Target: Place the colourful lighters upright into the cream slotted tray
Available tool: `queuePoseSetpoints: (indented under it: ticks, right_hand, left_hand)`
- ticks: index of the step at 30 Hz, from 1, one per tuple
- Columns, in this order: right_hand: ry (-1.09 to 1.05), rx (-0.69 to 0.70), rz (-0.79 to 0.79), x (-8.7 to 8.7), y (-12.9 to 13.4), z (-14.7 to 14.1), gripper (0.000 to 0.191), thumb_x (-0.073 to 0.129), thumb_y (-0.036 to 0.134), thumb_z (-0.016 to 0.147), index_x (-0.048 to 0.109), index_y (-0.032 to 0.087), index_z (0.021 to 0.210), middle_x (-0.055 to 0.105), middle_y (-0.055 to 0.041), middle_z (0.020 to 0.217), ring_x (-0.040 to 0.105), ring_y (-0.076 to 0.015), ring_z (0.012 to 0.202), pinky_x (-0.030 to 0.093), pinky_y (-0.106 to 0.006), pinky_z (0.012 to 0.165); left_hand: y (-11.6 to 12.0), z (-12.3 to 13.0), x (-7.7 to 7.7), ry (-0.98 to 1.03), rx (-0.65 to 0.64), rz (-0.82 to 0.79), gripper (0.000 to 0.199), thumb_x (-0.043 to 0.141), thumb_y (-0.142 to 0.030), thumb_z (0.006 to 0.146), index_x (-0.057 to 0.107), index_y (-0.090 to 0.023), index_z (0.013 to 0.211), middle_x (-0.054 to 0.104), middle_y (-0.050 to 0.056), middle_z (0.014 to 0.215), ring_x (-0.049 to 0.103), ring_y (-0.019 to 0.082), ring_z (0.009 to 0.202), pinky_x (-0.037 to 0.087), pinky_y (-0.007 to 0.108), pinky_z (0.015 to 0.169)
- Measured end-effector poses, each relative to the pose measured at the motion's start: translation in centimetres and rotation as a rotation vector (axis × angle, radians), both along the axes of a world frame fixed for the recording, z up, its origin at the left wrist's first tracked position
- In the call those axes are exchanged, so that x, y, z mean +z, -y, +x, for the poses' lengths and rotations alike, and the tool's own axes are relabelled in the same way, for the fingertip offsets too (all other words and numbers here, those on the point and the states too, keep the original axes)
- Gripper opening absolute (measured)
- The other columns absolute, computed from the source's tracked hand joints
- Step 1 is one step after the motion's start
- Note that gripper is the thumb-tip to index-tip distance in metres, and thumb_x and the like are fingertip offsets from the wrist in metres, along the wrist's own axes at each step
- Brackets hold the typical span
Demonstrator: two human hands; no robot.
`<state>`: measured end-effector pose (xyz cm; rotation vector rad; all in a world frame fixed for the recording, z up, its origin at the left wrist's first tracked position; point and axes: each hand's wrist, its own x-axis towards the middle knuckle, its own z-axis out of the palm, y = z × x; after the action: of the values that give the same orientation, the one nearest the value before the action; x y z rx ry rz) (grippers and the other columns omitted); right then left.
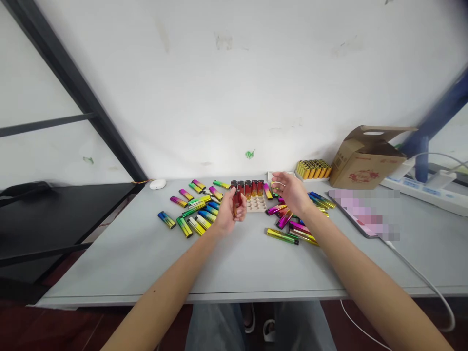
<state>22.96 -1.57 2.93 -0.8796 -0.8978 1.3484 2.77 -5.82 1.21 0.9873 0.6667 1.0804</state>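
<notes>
My left hand [227,213] is closed around a red-and-gold shiny tube [237,204] with a dark top, held upright in front of a pale tray with round holes [256,204]. In the back of that tray stands a row of several similar red-and-gold tubes [248,189]. My right hand [290,192] hovers to the right of the tray, its fingers loosely bent and apart, with nothing visible in them. Beneath and beside it lies a loose pile of shiny tubes [285,218] in magenta, yellow, green and blue. A white box or tray [270,176] is partly hidden behind this hand.
More colourful tubes [199,224] lie scattered on the left of the grey table [139,263]. At the back right are a filled tray of gold tubes [313,169], an open cardboard box [361,168] and a power strip [431,195]. A cabled tablet-like device [360,214] lies right; a white case [157,184], left.
</notes>
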Motion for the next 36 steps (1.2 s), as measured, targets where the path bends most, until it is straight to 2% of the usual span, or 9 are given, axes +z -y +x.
queuePoseSetpoints:
  ticks: [3, 8, 14, 18, 23, 28, 36]
  right_hand:
    - [0.008, -0.007, -0.008, -0.2, -0.2, 0.1, 0.022, 0.063, 0.043, 0.075, 0.068, 0.023, 0.081, 0.065, -0.0014, 0.081, 0.058, -0.0140, 0.068, 0.047, -0.027, 0.064]
    - [0.050, -0.002, 0.015, -0.5, -0.4, 0.4, 0.025, 0.060, 0.048, 0.077, 0.066, 0.024, 0.083, 0.064, -0.0016, 0.080, 0.058, -0.0155, 0.066, 0.047, -0.030, 0.064]
    - [-0.088, -0.005, -0.030, -0.3, -0.5, 0.8, 0.018, 0.059, 0.039, 0.079, 0.066, 0.023, 0.081, 0.062, -0.0011, 0.077, 0.055, -0.0137, 0.065, 0.046, -0.028, 0.061]
    - [-0.132, -0.002, -0.053, -0.4, -0.7, 0.9, 0.016, 0.057, 0.037, 0.080, 0.064, 0.023, 0.080, 0.062, -0.0004, 0.076, 0.054, -0.0130, 0.064, 0.046, -0.027, 0.060]
    - [-0.070, 0.003, -0.037, -0.4, -0.7, 0.9, 0.019, 0.056, 0.041, 0.078, 0.063, 0.024, 0.082, 0.062, -0.0014, 0.076, 0.054, -0.0148, 0.063, 0.047, -0.029, 0.061]
    - [-0.076, 0.002, -0.016, -0.6, -0.8, 1.0, 0.020, 0.055, 0.042, 0.079, 0.063, 0.024, 0.082, 0.062, -0.0016, 0.078, 0.055, -0.0149, 0.065, 0.047, -0.029, 0.062]
    - [-0.058, -0.016, -0.034, -0.4, -0.7, 0.9, 0.021, 0.055, 0.042, 0.079, 0.064, 0.023, 0.081, 0.062, -0.0012, 0.075, 0.055, -0.0146, 0.063, 0.047, -0.030, 0.063]
  left_hand:
    - [0.0, -0.3, 0.6, 0.060, -0.011, -0.046, 0.044, 0.040, -0.055, 0.086, 0.042, -0.018, 0.062, 0.023, -0.006, 0.053, 0.025, 0.007, 0.043, 0.022, 0.018, 0.041]
    - [-0.2, -0.2, 0.4, -0.016, -0.080, -0.111, 0.040, 0.035, -0.049, 0.089, 0.038, -0.019, 0.063, 0.024, -0.006, 0.056, 0.026, 0.008, 0.045, 0.022, 0.018, 0.041]
    - [0.1, 0.4, -0.1, -0.025, -0.146, -0.058, 0.030, 0.033, -0.038, 0.089, 0.038, -0.019, 0.066, 0.027, -0.004, 0.061, 0.030, 0.009, 0.050, 0.030, 0.018, 0.048]
    - [0.4, 0.9, -0.2, -0.053, -0.163, -0.050, 0.025, 0.032, -0.031, 0.088, 0.038, -0.019, 0.067, 0.027, -0.004, 0.062, 0.028, 0.010, 0.051, 0.030, 0.019, 0.049]
    - [0.5, 1.2, -0.3, -0.066, -0.126, -0.056, 0.024, 0.033, -0.032, 0.089, 0.038, -0.020, 0.069, 0.028, -0.004, 0.063, 0.027, 0.011, 0.051, 0.030, 0.019, 0.048]
    - [0.2, 0.8, -0.4, -0.045, -0.145, -0.086, 0.027, 0.029, -0.034, 0.090, 0.036, -0.019, 0.069, 0.026, -0.004, 0.063, 0.028, 0.010, 0.050, 0.029, 0.019, 0.048]
    - [0.6, 0.9, -0.1, 0.005, -0.171, -0.131, 0.029, 0.032, -0.039, 0.090, 0.038, -0.020, 0.069, 0.027, -0.004, 0.062, 0.031, 0.010, 0.050, 0.031, 0.020, 0.047]
